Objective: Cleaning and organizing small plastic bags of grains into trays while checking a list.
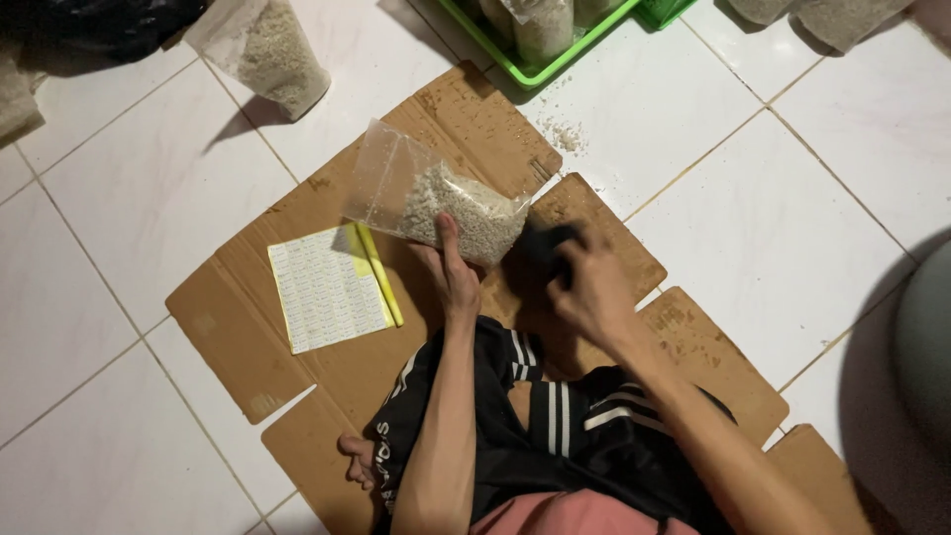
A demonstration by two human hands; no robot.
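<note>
The person sat on a flattened brown cardboard sheet (327, 386) spread over white floor tiles (119, 228). The left hand (451, 267) gripped one clear plastic bag half filled with pale grain (446, 203), fingers closed round its lower end, the bag tilted just above the cardboard at its middle. The right hand (589, 287) was closed on a small dark object (547, 248) pressed against the bag's bottom corner; what it was could not be told. Beside the left hand lay one white printed sheet with a yellow strip (327, 287). One similar filled bag (272, 54) stood at upper left, and one green plastic crate (555, 45) at the top held at least two more.
</note>
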